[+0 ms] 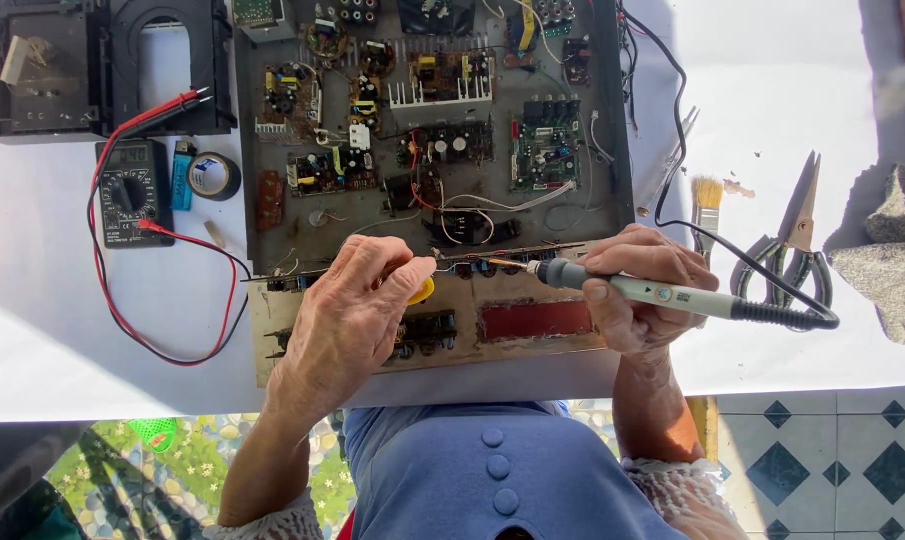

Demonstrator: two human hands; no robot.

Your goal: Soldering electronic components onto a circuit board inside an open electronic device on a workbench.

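Note:
An opened electronics chassis [272, 150] lies on the white table, filled with several circuit boards [543, 150] and wires. Its front panel [532, 322] faces me, with a dark red window. My right hand [642, 290] grips a grey soldering iron [662, 294], its tip pointing left at the panel's upper edge. My left hand [357, 305] rests on that edge, pinching a thin wire beside a small yellow part [421, 291], close to the iron's tip.
A multimeter [132, 192] with red and black leads sits left, next to a blue lighter [182, 173] and a tape roll [213, 175]. Scissors [794, 250] and a small brush [707, 205] lie right. A black disc-drive housing [92, 65] is at top left.

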